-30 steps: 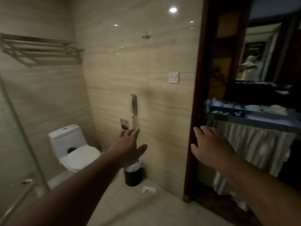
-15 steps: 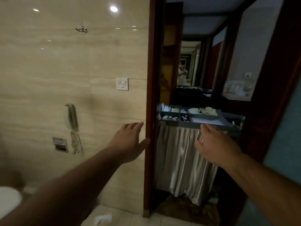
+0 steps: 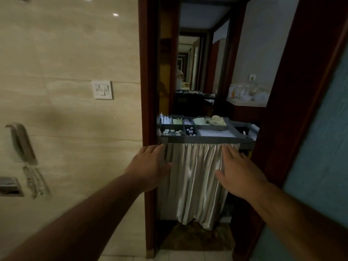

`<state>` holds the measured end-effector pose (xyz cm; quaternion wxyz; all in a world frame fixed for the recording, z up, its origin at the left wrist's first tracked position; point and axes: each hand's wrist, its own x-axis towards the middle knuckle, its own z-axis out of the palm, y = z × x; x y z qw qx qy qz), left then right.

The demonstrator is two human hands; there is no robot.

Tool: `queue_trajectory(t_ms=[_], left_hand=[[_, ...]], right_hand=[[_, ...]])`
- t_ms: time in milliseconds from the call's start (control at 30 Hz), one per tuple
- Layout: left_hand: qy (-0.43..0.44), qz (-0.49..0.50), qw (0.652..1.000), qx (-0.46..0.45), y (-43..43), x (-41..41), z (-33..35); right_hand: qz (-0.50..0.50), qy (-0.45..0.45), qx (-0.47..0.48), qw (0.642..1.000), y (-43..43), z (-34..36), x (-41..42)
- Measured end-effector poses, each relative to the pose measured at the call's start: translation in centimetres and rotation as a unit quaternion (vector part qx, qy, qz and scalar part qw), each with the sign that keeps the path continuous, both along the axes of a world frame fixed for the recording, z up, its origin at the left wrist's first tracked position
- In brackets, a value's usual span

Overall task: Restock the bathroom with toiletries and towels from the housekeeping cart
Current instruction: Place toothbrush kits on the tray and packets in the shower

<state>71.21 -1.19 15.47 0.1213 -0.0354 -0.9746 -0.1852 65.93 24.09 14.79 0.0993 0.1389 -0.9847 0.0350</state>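
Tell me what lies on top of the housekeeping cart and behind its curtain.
The cart's top tray holds small white round pieces, tiny dark bottles, pale packets and a crumpled cream cloth. The satin curtain covers everything below; nothing behind it shows.

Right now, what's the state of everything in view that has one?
doorway, open
housekeeping cart, parked in it, top tray stocked
cart curtain, drawn shut, hanging down the front
left hand, open, empty, held out toward the curtain
right hand, open, empty, held out toward the curtain
wall phone, handset on its cradle
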Motion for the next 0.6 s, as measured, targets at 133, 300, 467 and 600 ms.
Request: queue_trajectory(t_ms=[133, 300, 467, 600], left_hand=[[-0.008, 0.001, 1.000, -0.015, -0.3, -3.8, -0.6], [-0.015, 0.029, 0.999, -0.033, -1.4, -9.6, -0.5], [-0.023, 0.055, 0.997, -0.046, -1.7, -14.7, 0.0], [-0.017, 0.065, 0.997, -0.039, -1.4, -18.3, -0.6]], right_hand=[[-0.002, -0.023, -0.006, 1.000, -0.9, -1.8, -4.3], [0.026, -0.031, -0.037, 0.999, -2.2, -1.7, -11.3], [0.051, -0.024, -0.045, 0.997, -2.9, -0.7, -17.8], [0.058, -0.019, -0.048, 0.997, -2.5, -1.5, -21.2]])
